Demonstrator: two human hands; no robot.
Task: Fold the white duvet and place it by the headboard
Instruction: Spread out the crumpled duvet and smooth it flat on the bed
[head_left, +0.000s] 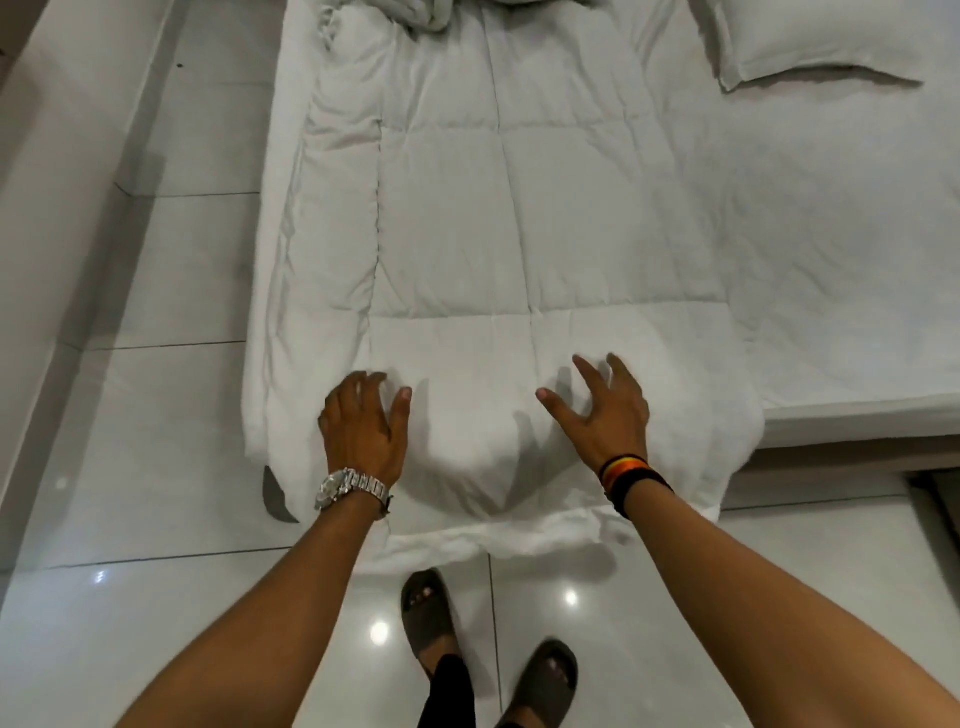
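The white quilted duvet (467, 223) lies as a long folded strip down the left side of the bed, its near end hanging over the foot of the bed to the floor. Its far end is bunched near the top of the view. My left hand (363, 428), with a metal watch on the wrist, rests on the near end with fingers spread and curled. Beside it, my right hand (605, 410), with dark bands on the wrist, hovers just over the same end, fingers apart. Neither hand holds the cloth.
The bed sheet (831, 249) is bare on the right, with a white pillow (810, 36) at the far right. Glossy white floor tiles (171, 426) lie left of the bed and under my sandalled feet (431, 618). A wall runs along the far left.
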